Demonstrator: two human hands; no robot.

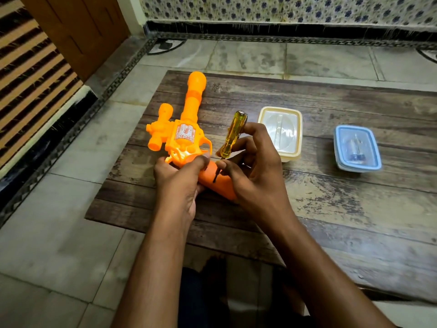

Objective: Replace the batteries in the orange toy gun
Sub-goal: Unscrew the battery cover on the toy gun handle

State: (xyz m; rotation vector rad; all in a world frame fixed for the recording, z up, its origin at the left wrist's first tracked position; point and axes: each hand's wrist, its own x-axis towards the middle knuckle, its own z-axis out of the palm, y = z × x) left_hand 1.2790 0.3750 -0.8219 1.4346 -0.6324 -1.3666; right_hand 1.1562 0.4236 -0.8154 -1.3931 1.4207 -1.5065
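Near the left edge of the wooden board (331, 209) lay the orange toy gun (186, 136), barrel toward the far edge. The left hand (179, 185) gripped its handle; the right hand (255, 169) pinched a yellow screwdriver (233, 136), tip on the handle.

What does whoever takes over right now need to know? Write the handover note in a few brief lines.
Left hand grips the orange toy gun at the handle, steadying it on the wooden board.
Right hand holds the yellow screwdriver, tip set into the handle.
Cream box and blue box sit lidded to the right; contents unclear.
Done: gun positioned, screwdriver on the handle.
Left: finish unscrewing, open the cover, swap batteries, close up.
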